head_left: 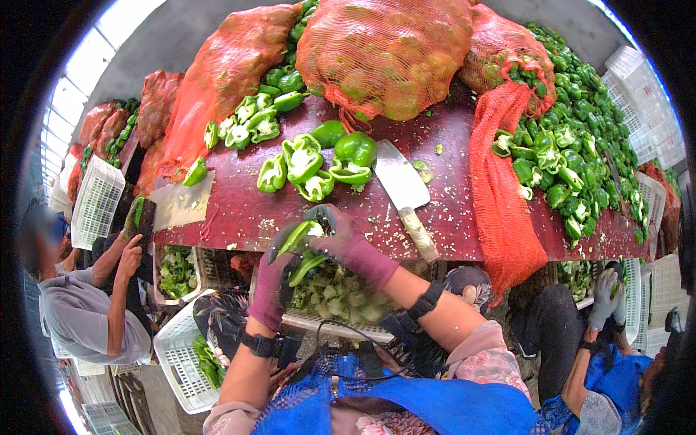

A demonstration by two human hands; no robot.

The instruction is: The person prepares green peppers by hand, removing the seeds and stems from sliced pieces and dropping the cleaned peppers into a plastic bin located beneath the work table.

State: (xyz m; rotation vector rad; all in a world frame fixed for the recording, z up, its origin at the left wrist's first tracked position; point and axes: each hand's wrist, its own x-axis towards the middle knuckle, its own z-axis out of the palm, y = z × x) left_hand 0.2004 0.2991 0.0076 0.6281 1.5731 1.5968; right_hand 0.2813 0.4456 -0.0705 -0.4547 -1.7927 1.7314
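Note:
Both my hands wear dark-palmed purple gloves and meet over the table's near edge. My left hand (272,279) is closed around a green bell pepper (308,262) that is split open, its pale core showing. My right hand (346,243) grips the same pepper from the other side, fingers at the core. Just beyond them, several cut bell peppers (301,159) lie on the dark red table (246,210). To their right rests a cleaver (403,181) with a worn, pale handle pointing toward me. Below my hands, a crate (341,297) holds pale green pepper scraps.
Full orange mesh sacks (384,54) stand across the table's far side. An empty-looking mesh sack (500,188) hangs over the near edge, beside a large heap of green peppers (565,159). A white basket (181,362) sits low left. Co-workers sit at left (101,304) and right (602,384).

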